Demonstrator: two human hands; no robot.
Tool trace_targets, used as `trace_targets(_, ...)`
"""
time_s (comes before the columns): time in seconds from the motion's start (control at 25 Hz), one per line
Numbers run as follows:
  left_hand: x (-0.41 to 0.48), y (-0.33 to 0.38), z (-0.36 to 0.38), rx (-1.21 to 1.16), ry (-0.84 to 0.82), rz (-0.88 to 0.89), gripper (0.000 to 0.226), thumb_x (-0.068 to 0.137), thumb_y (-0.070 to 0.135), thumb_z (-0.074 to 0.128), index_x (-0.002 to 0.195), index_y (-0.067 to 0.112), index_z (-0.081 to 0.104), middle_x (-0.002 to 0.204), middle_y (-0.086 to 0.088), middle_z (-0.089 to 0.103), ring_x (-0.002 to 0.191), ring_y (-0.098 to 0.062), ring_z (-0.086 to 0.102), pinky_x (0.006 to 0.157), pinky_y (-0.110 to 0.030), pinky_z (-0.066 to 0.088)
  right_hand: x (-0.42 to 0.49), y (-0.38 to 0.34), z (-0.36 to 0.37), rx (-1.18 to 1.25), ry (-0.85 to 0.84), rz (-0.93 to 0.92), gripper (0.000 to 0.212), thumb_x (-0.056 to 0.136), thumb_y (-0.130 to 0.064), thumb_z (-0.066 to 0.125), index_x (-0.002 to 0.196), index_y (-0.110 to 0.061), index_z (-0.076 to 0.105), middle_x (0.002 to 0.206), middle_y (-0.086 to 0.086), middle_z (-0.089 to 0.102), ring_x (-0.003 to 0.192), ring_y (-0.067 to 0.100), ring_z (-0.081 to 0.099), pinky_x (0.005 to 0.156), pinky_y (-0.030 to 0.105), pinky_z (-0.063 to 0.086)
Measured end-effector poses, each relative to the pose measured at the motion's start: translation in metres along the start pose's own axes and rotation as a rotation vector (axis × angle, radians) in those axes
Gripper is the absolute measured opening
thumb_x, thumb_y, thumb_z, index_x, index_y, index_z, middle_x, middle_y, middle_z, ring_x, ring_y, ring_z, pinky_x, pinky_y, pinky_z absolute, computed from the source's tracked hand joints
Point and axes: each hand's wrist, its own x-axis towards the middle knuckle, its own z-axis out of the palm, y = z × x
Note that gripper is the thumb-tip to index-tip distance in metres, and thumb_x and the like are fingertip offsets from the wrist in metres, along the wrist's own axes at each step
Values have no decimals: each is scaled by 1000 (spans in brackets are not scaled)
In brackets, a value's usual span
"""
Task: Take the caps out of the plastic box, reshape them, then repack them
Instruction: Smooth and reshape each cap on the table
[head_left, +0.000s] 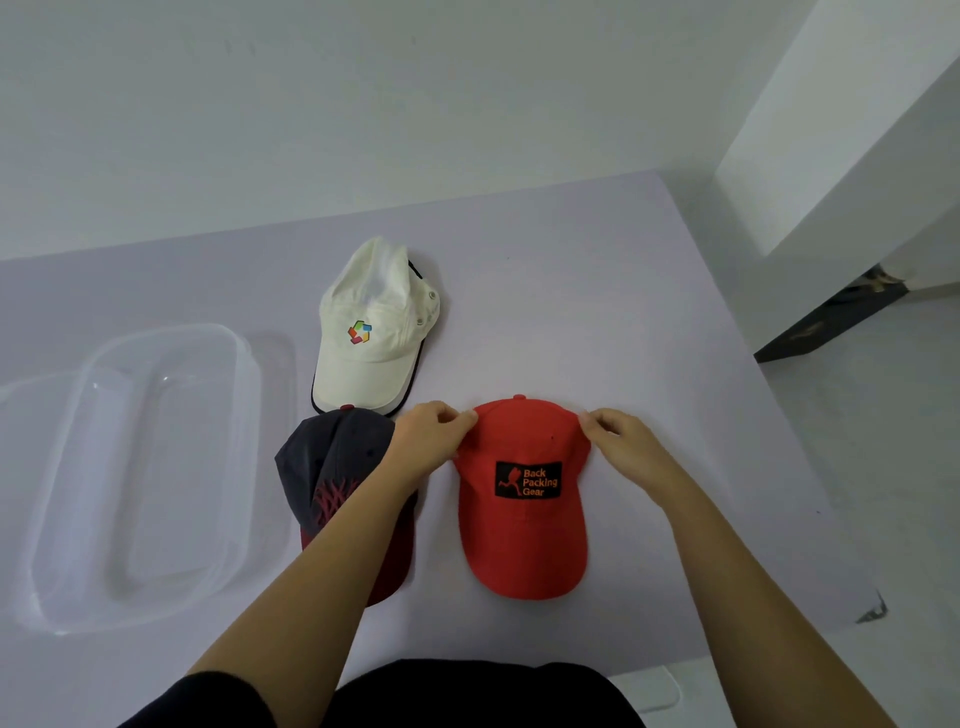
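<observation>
Since the plastic box (140, 467) at left looks emptied, I'd say I'm mid-reshape, left grip (431, 434) and right grip (623, 441) each pinching the far edge of the red cap (522, 535) lying near-right on the counter (597, 312), so next it needs its crown rounded before repacking.

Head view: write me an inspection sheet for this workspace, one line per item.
Surface: pale lilac table, flat.
Job's things: red cap, white cap and dark cap lie on the table, outside the clear plastic box at left, which holds no cap.
Clutter: nothing seen.
Grippers: left hand and right hand pinch the red cap's crown at either side.
Cables: nothing seen.
Surroundings: white wall behind; white pillar at right.
</observation>
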Motion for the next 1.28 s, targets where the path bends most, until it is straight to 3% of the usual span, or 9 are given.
trace_targets(0.16,0,-2,5,-309,-117,-71,19,96,22,48,87,11,61,55,-3,51,47,-12,42,41,-16,32,-1,-5,8,19,-39,-3,25,97,-36,40,78,-23,51,74,-7,48,70,11,43,66,24,36)
trace_targets(0.32,-1,-2,8,-95,-24,15,21,98,25,42,88,10,53,57,-2,50,41,-14,48,37,-15,33,-3,-8,12,-53,-21,-37,25,98,-36,36,81,-22,47,69,-4,44,63,11,40,62,24,35)
trace_targets(0.44,-1,3,10,-100,-33,-28,22,99,24,39,91,9,53,57,-7,53,32,-6,49,33,-14,33,-5,-11,13,-70,4,-27,26,99,-35,35,89,-15,48,69,-4,44,63,10,41,60,23,34)
trace_targets(0.52,-2,5,10,-77,-53,-21,22,99,23,37,93,7,51,56,-8,50,31,-6,48,35,-17,35,-5,-12,15,-88,10,-25,26,99,-35,32,89,-15,45,67,-2,44,61,12,40,58,25,34)
trace_targets(0.64,0,6,13,24,-20,0,13,98,15,41,95,6,51,60,-1,51,51,-18,57,51,-26,46,-4,-9,17,-122,49,-49,26,99,-34,32,90,-13,44,65,0,45,58,13,41,59,28,35)
trace_targets(0.8,1,6,13,-13,-14,-93,26,98,20,33,80,6,45,53,-8,59,30,-6,50,40,-16,44,-1,-6,17,-95,40,-13,27,97,-36,38,87,-14,51,76,-2,54,65,15,54,68,31,45)
trace_targets(0.92,-1,7,4,0,-2,-79,31,99,20,31,77,6,47,54,-9,60,37,-9,55,45,-18,44,0,-4,12,-60,82,-12,27,94,-39,47,98,-15,60,93,-4,61,88,14,57,82,28,44)
trace_targets(1.12,-5,32,-49,39,115,51,31,98,24,34,91,4,56,74,-16,62,40,-7,63,56,-27,48,0,-26,0,-41,310,-151,29,90,-38,52,108,-18,62,107,-8,61,83,8,59,80,25,44)
trace_targets(1.28,1,45,-85,67,180,153,35,96,24,35,98,1,61,85,-11,66,55,-14,69,56,-23,49,7,-77,27,-62,269,-356,23,91,-30,52,110,-20,61,109,-8,59,93,8,58,79,17,41)
